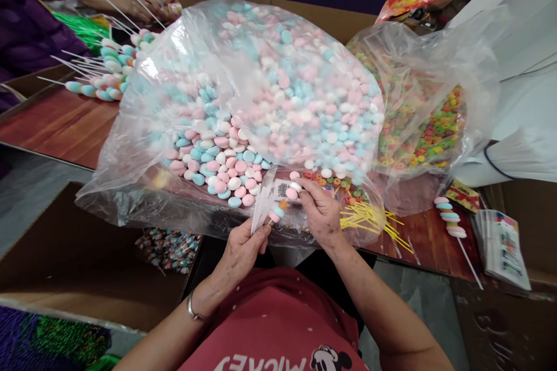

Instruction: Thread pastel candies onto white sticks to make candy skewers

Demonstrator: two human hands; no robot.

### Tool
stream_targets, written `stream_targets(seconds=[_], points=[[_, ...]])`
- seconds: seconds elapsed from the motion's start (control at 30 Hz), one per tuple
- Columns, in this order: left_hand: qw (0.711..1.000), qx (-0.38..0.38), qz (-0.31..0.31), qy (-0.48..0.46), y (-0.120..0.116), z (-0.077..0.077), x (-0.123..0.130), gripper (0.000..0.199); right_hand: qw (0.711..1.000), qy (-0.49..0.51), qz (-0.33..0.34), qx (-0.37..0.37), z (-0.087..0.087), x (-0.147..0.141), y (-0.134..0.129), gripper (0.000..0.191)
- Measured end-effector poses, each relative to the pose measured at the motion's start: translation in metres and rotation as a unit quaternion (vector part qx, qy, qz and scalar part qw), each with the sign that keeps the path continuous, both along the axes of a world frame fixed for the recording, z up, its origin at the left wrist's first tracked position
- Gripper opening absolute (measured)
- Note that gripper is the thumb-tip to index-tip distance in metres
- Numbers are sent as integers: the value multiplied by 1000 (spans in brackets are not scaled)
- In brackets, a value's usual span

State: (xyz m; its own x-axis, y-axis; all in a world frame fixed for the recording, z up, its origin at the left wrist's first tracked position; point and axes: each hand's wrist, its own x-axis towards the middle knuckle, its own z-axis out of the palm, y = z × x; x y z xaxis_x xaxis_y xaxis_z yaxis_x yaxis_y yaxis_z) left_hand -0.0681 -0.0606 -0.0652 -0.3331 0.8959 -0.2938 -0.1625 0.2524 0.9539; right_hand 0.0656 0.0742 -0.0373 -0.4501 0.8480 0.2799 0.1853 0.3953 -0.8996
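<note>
Head view: left hand (249, 246) closed round white sticks (262, 204) and a short candy stack (277, 213); right hand (321, 211) pinches candies (295, 186) just beside. Judgement: steady the stack, align holes before pushing.

Light fairly bright, overhead by our reading. Glare whitens the candy bag (304, 98) on its upper left; its plastic hazes the candies beneath, while candies (228, 171) at its mouth read sharper. Left of and below the bag, we see a carton (87, 261) shadowed inside, stretched toward the edge. Right of it, white sheeting (528, 104) looks pale. Beyond it, a co-worker's hands (150, 7) look soft.
</note>
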Motion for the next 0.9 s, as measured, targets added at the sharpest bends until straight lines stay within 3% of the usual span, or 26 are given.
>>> stream_targets(seconds=[0.43,0.67,0.9], points=[[999,5,-12,-33,-1,-3,5,31,995,-44,38,81,-6,5,-1,34],[999,23,1,-25,-1,-10,5,30,988,-57,98,106,-6,8,5,32],[997,37,57,-21,3,-5,12,28,989,-59,32,135,-9,2,-14,35]])
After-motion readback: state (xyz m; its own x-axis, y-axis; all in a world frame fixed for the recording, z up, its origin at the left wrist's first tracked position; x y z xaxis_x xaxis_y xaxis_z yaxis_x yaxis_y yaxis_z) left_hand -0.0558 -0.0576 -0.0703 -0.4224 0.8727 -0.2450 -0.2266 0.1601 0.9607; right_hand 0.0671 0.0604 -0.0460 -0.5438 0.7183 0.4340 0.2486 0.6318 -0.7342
